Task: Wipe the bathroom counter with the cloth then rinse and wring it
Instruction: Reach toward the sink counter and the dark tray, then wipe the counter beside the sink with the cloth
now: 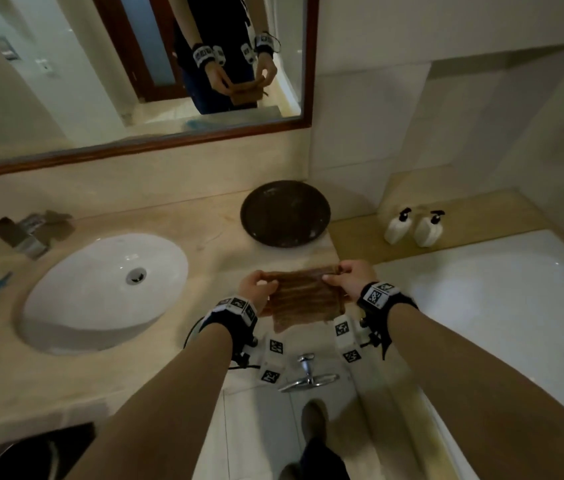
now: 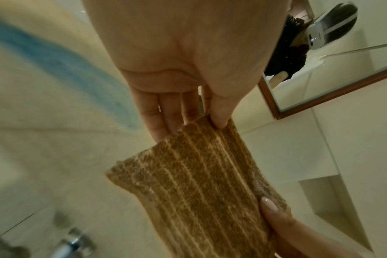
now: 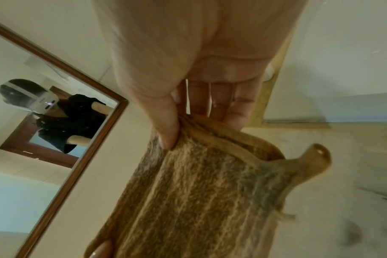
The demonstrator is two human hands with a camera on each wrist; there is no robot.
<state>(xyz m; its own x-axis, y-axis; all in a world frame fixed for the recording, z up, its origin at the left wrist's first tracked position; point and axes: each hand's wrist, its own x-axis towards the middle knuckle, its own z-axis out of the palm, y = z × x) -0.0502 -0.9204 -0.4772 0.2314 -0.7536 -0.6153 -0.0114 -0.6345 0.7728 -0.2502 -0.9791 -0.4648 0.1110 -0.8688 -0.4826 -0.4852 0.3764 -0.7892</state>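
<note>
A brown ribbed cloth [image 1: 303,294] hangs folded in the air in front of the beige counter [image 1: 211,244], near its right end. My left hand [image 1: 256,289] pinches the cloth's upper left corner between thumb and fingers. My right hand [image 1: 351,277] pinches the upper right corner. In the left wrist view the cloth [image 2: 201,183] stretches from my left hand [image 2: 201,120] down to my right thumb. In the right wrist view my right hand [image 3: 179,127] grips the cloth [image 3: 205,200] at its folded edge, where a small loop sticks out.
A white oval sink [image 1: 107,289] with a square metal tap [image 1: 31,230] sits left on the counter. A dark round dish [image 1: 285,213] stands at the back right. Two white pump bottles [image 1: 412,226] stand beside a white bathtub [image 1: 498,306]. A chrome tap [image 1: 308,374] is below my hands.
</note>
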